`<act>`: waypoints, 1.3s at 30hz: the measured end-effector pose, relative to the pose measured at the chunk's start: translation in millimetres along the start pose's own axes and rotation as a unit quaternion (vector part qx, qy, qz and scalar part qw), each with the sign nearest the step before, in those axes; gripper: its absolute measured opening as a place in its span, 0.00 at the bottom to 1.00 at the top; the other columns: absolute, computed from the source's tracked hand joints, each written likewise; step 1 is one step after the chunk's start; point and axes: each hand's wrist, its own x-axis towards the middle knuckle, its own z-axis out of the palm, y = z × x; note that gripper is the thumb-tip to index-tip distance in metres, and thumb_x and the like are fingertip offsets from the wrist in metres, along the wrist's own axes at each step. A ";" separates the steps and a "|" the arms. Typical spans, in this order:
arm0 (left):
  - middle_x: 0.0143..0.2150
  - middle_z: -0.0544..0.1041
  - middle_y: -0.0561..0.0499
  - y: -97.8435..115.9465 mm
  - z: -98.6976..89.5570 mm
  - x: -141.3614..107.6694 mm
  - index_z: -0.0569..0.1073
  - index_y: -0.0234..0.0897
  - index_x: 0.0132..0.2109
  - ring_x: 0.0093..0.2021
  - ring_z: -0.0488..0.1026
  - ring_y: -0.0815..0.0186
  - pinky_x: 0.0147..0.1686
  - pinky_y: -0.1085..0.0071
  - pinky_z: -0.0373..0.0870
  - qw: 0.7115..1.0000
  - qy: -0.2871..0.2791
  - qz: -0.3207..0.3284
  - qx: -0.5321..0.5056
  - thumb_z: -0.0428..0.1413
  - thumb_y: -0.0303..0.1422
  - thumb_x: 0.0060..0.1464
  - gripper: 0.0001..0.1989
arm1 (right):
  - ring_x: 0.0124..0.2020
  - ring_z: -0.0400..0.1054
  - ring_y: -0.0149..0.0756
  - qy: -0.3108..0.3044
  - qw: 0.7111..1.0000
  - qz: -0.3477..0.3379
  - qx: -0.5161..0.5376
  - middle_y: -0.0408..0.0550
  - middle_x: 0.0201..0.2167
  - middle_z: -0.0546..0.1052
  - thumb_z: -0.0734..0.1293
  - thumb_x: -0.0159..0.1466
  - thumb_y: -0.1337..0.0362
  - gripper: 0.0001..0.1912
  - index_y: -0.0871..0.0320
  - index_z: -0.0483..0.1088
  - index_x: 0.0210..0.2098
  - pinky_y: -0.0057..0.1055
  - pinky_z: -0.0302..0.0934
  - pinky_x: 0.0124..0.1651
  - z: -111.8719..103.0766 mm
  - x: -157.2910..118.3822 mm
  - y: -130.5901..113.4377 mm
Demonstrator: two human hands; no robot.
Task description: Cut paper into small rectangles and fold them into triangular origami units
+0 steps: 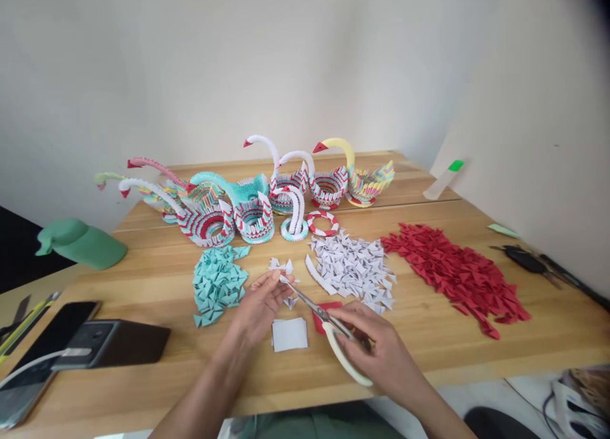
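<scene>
My left hand (264, 302) pinches a small white folded paper piece (284, 279) between thumb and fingers. Scissors (333, 324) with white handles are in my right hand (374, 347), and their blade tips reach the piece. Below my left hand lies a stack of white paper rectangles (290, 334). Red paper (324, 316) sits partly under the scissors. A few white folded pieces (280, 265) rest just beyond my left fingertips. To their right are a curved white strip (318, 275) and a pile of white folded pieces (352, 267).
Teal pieces (219, 283) are piled at left, red pieces (452, 270) at right. Several paper swans (252, 216) and a red-and-white ring (323, 223) stand behind. A black box (119, 344), phone (71, 318) and green object (81, 242) are left; keys (527, 259) lie right.
</scene>
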 end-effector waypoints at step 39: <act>0.34 0.82 0.44 -1.1 3.3 -2.1 0.80 0.31 0.33 0.35 0.78 0.63 0.38 0.68 0.73 0.996 -0.013 0.026 0.086 0.69 0.37 0.43 0.13 | 0.40 0.73 0.37 0.040 0.994 -0.069 -0.072 0.51 0.40 0.75 0.63 0.63 0.72 0.17 0.55 0.71 0.50 0.31 0.69 0.42 12.9 5.0 0.2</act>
